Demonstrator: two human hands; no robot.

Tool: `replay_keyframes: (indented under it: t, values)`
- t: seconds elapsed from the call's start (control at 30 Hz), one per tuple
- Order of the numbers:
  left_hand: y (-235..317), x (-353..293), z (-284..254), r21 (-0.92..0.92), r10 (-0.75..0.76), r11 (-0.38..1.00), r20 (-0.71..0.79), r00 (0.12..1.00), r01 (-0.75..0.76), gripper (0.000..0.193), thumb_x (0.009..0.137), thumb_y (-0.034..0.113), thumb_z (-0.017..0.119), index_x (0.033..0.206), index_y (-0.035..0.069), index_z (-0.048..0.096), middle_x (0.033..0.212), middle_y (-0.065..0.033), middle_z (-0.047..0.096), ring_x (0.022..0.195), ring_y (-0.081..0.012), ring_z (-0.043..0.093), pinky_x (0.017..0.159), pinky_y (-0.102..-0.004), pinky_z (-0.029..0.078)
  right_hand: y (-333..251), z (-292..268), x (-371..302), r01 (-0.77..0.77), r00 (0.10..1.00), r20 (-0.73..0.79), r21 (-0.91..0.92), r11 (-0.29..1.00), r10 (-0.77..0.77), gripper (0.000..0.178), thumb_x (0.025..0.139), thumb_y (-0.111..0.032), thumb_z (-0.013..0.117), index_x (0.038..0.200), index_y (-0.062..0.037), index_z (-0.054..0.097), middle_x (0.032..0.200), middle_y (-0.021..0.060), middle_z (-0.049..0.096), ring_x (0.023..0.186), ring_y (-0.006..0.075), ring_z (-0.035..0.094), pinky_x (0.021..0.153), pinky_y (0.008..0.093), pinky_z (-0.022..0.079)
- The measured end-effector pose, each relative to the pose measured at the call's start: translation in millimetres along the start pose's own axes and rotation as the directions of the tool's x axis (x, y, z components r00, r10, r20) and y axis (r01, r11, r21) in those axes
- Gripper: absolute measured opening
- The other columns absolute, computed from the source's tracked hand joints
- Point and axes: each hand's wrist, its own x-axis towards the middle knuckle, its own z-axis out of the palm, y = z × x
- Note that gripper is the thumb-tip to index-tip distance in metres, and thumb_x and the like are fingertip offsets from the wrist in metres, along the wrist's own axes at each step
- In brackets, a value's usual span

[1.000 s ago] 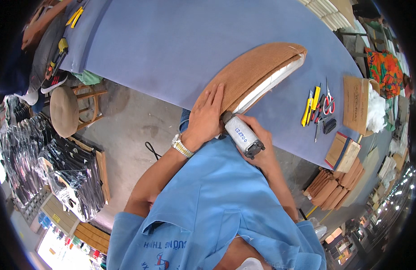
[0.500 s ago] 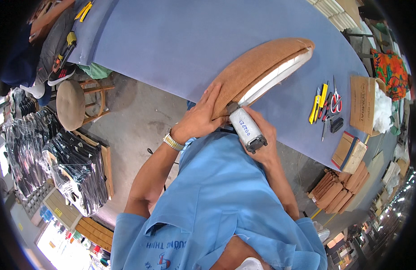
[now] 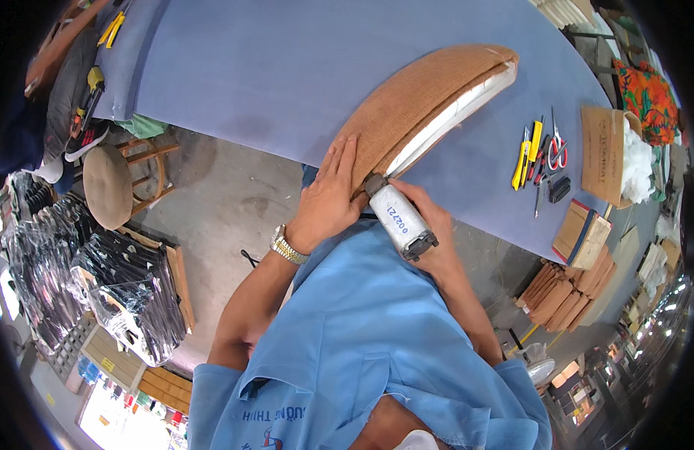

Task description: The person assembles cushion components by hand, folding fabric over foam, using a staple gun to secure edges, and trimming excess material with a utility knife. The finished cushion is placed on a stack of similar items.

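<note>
A curved, brown fabric-covered cushion panel (image 3: 418, 101) lies over the near edge of the table, its near end close to my shirt. Along its right side runs a strip of white backing (image 3: 452, 112) between the fabric edges. My left hand (image 3: 326, 199) rests flat on the panel's near left end, fingers stretched over the fabric, thumb toward the stapler nose. In my right hand (image 3: 439, 221) is a silver pneumatic stapler (image 3: 398, 214) with a dark end cap. Its nose touches or nearly touches the panel's near edge; the exact contact is hidden. The fingers under the stapler are mostly hidden.
Right on the blue-grey table (image 3: 242, 75) lie yellow utility knives (image 3: 522, 161), red-handled scissors (image 3: 558, 154) and a cardboard box (image 3: 602, 154) with white stuffing. A round stool (image 3: 107, 186) stands left, near stacked plastic-wrapped dark pieces (image 3: 129, 285). Brown pieces (image 3: 564, 296) are stacked at right.
The stapler has slid toward me along the panel's near edge. My left hand stays on the fabric. The whole view has shifted slightly, so the table things appear higher.
</note>
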Motion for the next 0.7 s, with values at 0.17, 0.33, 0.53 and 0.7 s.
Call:
replay_keyframes:
  t: [0.17, 0.33, 0.53, 0.7]
  values:
    - [2.9, 0.7, -7.3, 0.039, -0.019, 0.999, 0.015, 1.0, 0.018, 0.103, 0.087, 0.015, 0.071, 0.167, 0.004, 0.007, 0.169, -0.0273, 0.025, 0.148, -0.0454, 0.04, 0.108, -0.054, 0.05, 2.5, 5.5, -5.5, 0.109, 0.991, -0.067, -0.108, 0.988, -0.117, 0.068, 0.074, -0.014, 0.081, 0.138, -0.0027, 0.062, 0.123, 0.0202, 0.071, 0.111, 0.0363, 0.072, 0.096, 0.0409, 0.056]
    - [6.8, -1.3, -11.4, 0.046, -0.058, 0.997, 0.044, 0.997, 0.056, 0.105, 0.086, 0.012, 0.072, 0.167, 0.003, 0.006, 0.169, -0.0266, 0.026, 0.146, -0.0449, 0.043, 0.106, -0.0543, 0.052, 5.1, 5.6, -13.2, 0.188, 0.98, -0.035, -0.132, 0.973, -0.194, 0.069, 0.073, -0.013, 0.082, 0.138, -0.0023, 0.062, 0.125, 0.0202, 0.071, 0.112, 0.0364, 0.071, 0.096, 0.0417, 0.055]
    - [0.9, -3.7, 1.1, 0.004, -0.027, 1.0, 0.018, 0.999, 0.027, 0.102, 0.086, 0.015, 0.073, 0.166, 0.0, 0.011, 0.171, -0.0235, 0.022, 0.157, -0.0409, 0.027, 0.112, -0.0528, 0.048, 1.3, 8.1, -9.0, 0.066, 0.998, -0.011, -0.093, 0.994, -0.067, 0.068, 0.075, -0.012, 0.081, 0.139, -0.0049, 0.062, 0.125, 0.0197, 0.071, 0.112, 0.0371, 0.071, 0.096, 0.0417, 0.055]
    - [-11.2, -0.8, 0.2, -0.119, 0.075, 0.99, -0.013, 0.997, -0.076, 0.108, 0.082, 0.008, 0.076, 0.167, 0.004, 0.009, 0.171, -0.0254, 0.021, 0.156, -0.0414, 0.028, 0.12, -0.0493, 0.04, -0.4, 14.1, -9.3, 0.082, 0.995, -0.049, -0.141, 0.987, -0.089, 0.058, 0.08, -0.009, 0.077, 0.136, -0.005, 0.064, 0.121, 0.0179, 0.073, 0.104, 0.0302, 0.074, 0.09, 0.0372, 0.057]
